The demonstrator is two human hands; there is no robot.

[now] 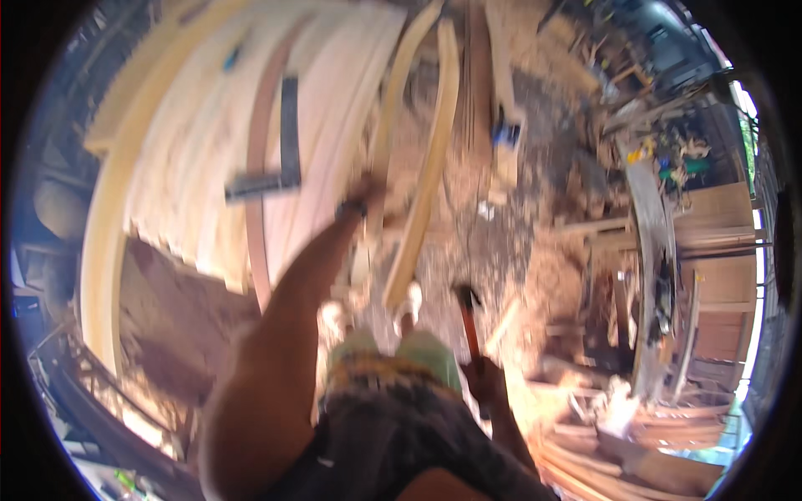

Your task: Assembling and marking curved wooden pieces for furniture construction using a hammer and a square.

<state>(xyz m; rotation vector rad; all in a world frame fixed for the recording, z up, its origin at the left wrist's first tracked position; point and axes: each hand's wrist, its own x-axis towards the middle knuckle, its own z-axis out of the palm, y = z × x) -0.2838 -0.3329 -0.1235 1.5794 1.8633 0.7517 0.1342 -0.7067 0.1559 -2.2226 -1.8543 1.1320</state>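
Observation:
My right hand (486, 380) is closed round the orange handle of a hammer (469, 313), with its dark head pointing away from me. Stretched forward, my left hand (369, 189) is at the right edge of a wide panel of pale boards (196, 159). Motion smears its fingers, and I cannot tell whether it touches the wood. On the panel lies a dark try square (290, 138), its thicker arm crossing a long reddish-brown strip (257, 225). Two pale wooden battens (428, 184) (396, 92) run lengthwise just right of the panel.
Dark brown planks (476, 83) stretch away beyond the battens. Sawdust and scraps cover the floor (484, 250). A grey beam (647, 250) and cluttered timber stand at the right, with stacked strips (576, 468) at lower right. My feet (407, 307) are beside the near batten end.

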